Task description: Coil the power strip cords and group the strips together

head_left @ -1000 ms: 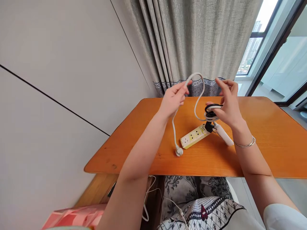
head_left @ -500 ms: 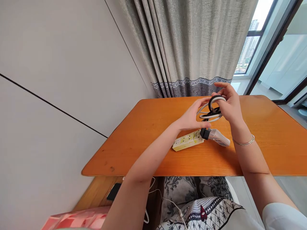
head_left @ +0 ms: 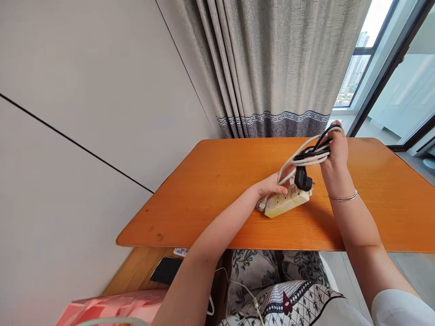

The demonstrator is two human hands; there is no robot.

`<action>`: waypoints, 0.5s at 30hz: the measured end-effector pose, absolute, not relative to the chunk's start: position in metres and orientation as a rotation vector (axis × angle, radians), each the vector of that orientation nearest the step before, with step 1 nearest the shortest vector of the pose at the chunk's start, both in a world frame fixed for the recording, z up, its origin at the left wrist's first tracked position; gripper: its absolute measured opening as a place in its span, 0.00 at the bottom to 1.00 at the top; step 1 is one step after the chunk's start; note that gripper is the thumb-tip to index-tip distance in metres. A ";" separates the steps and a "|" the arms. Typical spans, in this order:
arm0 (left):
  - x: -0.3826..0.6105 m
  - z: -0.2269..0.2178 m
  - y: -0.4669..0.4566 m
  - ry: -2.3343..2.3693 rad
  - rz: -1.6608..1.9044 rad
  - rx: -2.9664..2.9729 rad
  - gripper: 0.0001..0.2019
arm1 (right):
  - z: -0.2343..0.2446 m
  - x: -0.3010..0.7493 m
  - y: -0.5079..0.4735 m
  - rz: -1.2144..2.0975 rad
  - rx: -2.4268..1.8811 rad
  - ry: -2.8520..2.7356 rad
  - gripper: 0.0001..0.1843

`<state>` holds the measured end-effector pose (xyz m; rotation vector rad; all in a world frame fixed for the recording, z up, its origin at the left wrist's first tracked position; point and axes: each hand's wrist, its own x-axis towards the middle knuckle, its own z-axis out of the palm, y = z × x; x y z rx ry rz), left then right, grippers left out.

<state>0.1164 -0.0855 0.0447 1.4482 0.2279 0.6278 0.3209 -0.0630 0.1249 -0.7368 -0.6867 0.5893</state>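
Note:
My right hand (head_left: 337, 147) is closed round a bundle of looped cables (head_left: 311, 156), black and white, held above the right part of the table. From the bundle hangs a black plug (head_left: 303, 179). Below it is a white power strip (head_left: 287, 204) with a yellowish side, slightly tilted. My left hand (head_left: 272, 184) grips this strip from the left, thumb over its top and the other fingers largely hidden. A white cable runs beside the left thumb. A grey rounded end (head_left: 261, 204) pokes out by the left wrist; what it belongs to is mostly hidden.
The wooden table (head_left: 190, 194) has rounded corners. A grey curtain (head_left: 278, 68) hangs behind it, and a window stands at the right. Below the front edge, at left, are a black phone (head_left: 166, 270), a pink bag (head_left: 115, 308) and a thin white cord (head_left: 238, 283).
My right hand has moved right with the cable loops, which are now drawn out longer. My left hand has gone from the loops down to the power strip, which has shifted right and turned.

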 end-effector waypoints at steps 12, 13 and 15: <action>0.151 0.029 -0.115 0.296 0.740 1.310 0.59 | 0.108 0.369 -0.045 0.566 -0.661 -0.555 0.14; 0.155 0.027 -0.120 0.300 0.782 1.272 0.61 | 0.109 0.370 -0.043 0.557 -0.627 -0.454 0.12; 0.164 0.023 -0.129 0.330 0.895 1.225 0.68 | 0.110 0.371 -0.040 0.544 -0.586 -0.327 0.10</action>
